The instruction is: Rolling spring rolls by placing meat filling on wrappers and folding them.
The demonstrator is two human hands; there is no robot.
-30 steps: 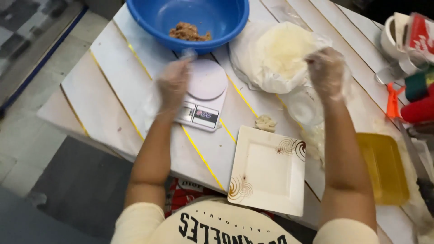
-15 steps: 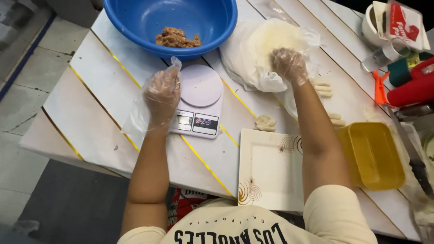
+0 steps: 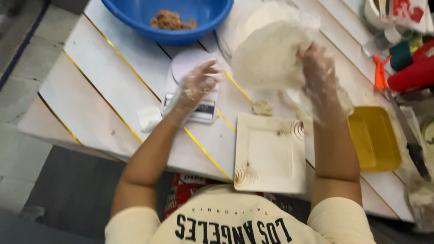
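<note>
Both my hands wear thin clear plastic gloves. My right hand (image 3: 322,74) grips a thin, round white dough sheet (image 3: 266,56) and holds it lifted above the table, just beyond the square cream plate (image 3: 270,153). My left hand (image 3: 196,86) hovers with fingers apart over the white kitchen scale (image 3: 190,68), close to the sheet's left edge. A blue bowl (image 3: 203,18) with brown minced filling (image 3: 172,20) stands at the far edge of the white slatted table (image 3: 104,90).
A yellow rectangular tray (image 3: 373,138) lies right of the plate. A small dough lump (image 3: 262,107) and a white scrap (image 3: 148,118) rest on the table. Red and green containers (image 3: 413,63) and an orange tool (image 3: 380,70) crowd the right side. A plastic sheet lies under the lifted dough.
My right hand has picked the dough sheet off the stack and raised it toward me. My left hand has shifted right across the scale toward the sheet.
</note>
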